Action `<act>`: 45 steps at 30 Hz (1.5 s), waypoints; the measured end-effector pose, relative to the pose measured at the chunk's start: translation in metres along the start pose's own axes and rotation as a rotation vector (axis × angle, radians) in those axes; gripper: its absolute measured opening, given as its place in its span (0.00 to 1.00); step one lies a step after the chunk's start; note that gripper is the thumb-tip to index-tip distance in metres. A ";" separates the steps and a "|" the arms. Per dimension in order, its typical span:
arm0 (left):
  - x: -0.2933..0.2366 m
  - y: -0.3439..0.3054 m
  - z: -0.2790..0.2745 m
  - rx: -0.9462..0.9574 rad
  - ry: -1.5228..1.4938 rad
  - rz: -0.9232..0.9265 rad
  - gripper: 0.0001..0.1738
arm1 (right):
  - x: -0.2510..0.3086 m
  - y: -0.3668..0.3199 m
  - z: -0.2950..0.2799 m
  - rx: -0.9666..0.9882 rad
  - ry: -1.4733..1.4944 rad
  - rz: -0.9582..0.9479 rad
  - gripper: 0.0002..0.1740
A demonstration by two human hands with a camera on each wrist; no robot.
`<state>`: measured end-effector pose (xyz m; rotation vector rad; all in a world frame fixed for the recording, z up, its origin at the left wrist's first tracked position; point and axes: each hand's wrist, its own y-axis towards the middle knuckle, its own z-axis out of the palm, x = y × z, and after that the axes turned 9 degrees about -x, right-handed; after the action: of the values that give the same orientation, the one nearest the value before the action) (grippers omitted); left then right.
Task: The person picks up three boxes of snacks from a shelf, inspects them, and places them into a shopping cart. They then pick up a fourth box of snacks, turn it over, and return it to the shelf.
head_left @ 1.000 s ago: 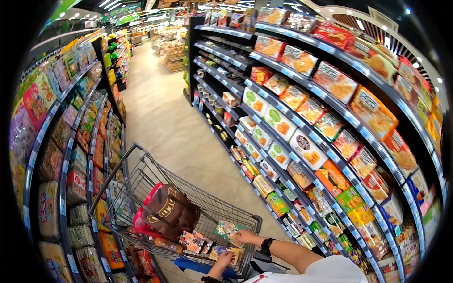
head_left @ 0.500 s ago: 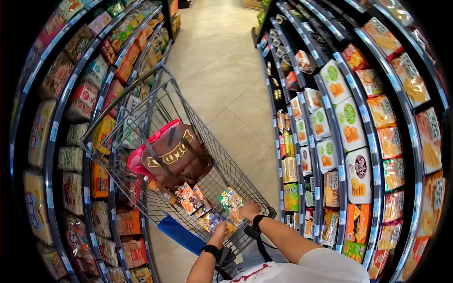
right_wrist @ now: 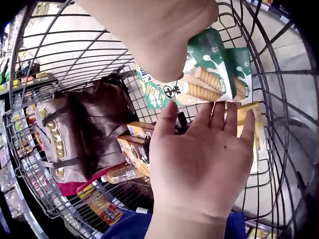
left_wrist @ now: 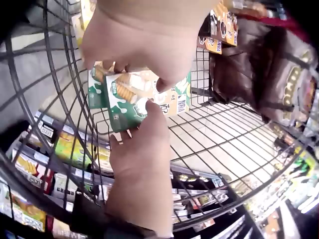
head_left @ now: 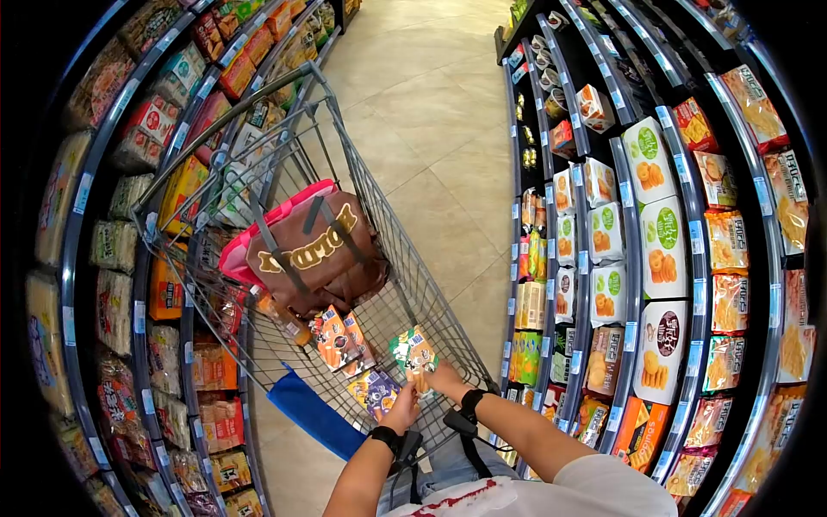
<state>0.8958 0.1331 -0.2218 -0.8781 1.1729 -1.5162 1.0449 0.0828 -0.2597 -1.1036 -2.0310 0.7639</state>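
Two overlapping green-and-tan snack boxes point(head_left: 413, 353) point(left_wrist: 132, 97) are in the cart's near end. My right hand point(head_left: 444, 381) point(left_wrist: 142, 159) pinches them, its thumb on the front and its fingers at the lower edge. Palm showing in the right wrist view, my left hand point(head_left: 401, 410) point(right_wrist: 202, 159) has fairly straight fingers, their tips touching the edge of the boxes. Purple-and-yellow boxes point(head_left: 372, 389) lie beside the left hand. Orange boxes point(head_left: 343, 341) point(right_wrist: 134, 149) lie farther in, near the brown bag point(head_left: 314, 254) point(right_wrist: 84, 139).
The wire cart point(head_left: 431, 302) stands at an angle in the aisle. A blue cloth point(head_left: 314, 418) hangs at its left side, and a bottle point(head_left: 284, 320) lies by the bag. Packed shelves flank both sides, with large biscuit packs point(head_left: 662, 241) at the right. Tiled floor point(head_left: 431, 164) stretches ahead.
The head view has tilted down toward the cart. My left hand has moved off the purple-and-yellow boxes and over to the green boxes, beside my right hand, which keeps its grip.
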 end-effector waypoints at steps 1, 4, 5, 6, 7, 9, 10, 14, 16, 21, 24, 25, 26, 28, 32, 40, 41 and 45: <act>-0.007 -0.013 0.005 0.006 -0.008 0.004 0.41 | 0.004 -0.004 -0.003 -0.036 -0.030 -0.028 0.40; -0.002 -0.017 0.006 -0.139 -0.018 0.119 0.36 | 0.026 -0.025 -0.026 -0.164 0.064 -0.081 0.30; 0.001 -0.014 0.002 -0.200 -0.022 0.160 0.34 | 0.036 -0.032 -0.039 -0.196 0.114 -0.101 0.27; -0.018 -0.056 0.019 -0.267 -0.078 0.116 0.33 | 0.040 -0.034 -0.048 -0.170 0.201 -0.215 0.30; -0.025 -0.068 0.018 -0.211 -0.069 0.221 0.35 | 0.053 -0.043 -0.063 -0.186 0.267 -0.241 0.30; -0.034 -0.087 0.011 -0.101 -0.040 0.435 0.39 | 0.087 -0.078 -0.097 -0.214 0.406 -0.292 0.30; -0.041 -0.110 0.014 -0.130 -0.061 0.520 0.37 | 0.095 -0.085 -0.101 -0.215 0.475 -0.295 0.31; -0.049 -0.185 0.015 -0.187 -0.071 0.868 0.39 | 0.132 -0.128 -0.126 -0.262 0.693 -0.584 0.30; -0.046 -0.224 0.011 -0.189 0.048 1.105 0.42 | 0.153 -0.165 -0.145 -0.248 0.704 -0.692 0.28; -0.020 -0.290 -0.008 -0.232 0.090 1.464 0.50 | 0.181 -0.246 -0.159 -0.320 0.628 -0.933 0.25; 0.009 -0.330 -0.029 -0.313 0.133 1.552 0.50 | 0.197 -0.302 -0.152 -0.259 0.690 -0.970 0.24; 0.022 -0.341 -0.038 -0.363 0.173 1.597 0.50 | 0.200 -0.319 -0.146 -0.227 0.686 -0.963 0.24; 0.033 -0.354 -0.049 -0.378 0.178 1.641 0.50 | 0.202 -0.330 -0.133 -0.321 0.648 -1.032 0.23; 0.058 -0.376 -0.074 -0.447 0.199 1.691 0.49 | 0.206 -0.363 -0.109 -0.372 0.628 -1.126 0.22; 0.115 -0.418 -0.132 -0.604 0.184 1.774 0.48 | 0.215 -0.439 -0.068 -0.218 0.594 -1.127 0.21; 0.238 -0.504 -0.236 -1.100 0.187 1.805 0.46 | 0.259 -0.552 0.041 -0.071 0.572 -1.493 0.21; 0.250 -0.512 -0.245 -1.146 0.180 1.808 0.45 | 0.265 -0.564 0.051 -0.040 0.569 -1.528 0.22; 0.285 -0.547 -0.275 -1.399 0.133 1.818 0.45 | 0.296 -0.613 0.075 0.001 0.468 -1.721 0.27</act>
<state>0.4222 -0.0502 0.2230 -0.1012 2.0810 0.8747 0.5844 0.0429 0.2464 0.6051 -1.7168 -0.3745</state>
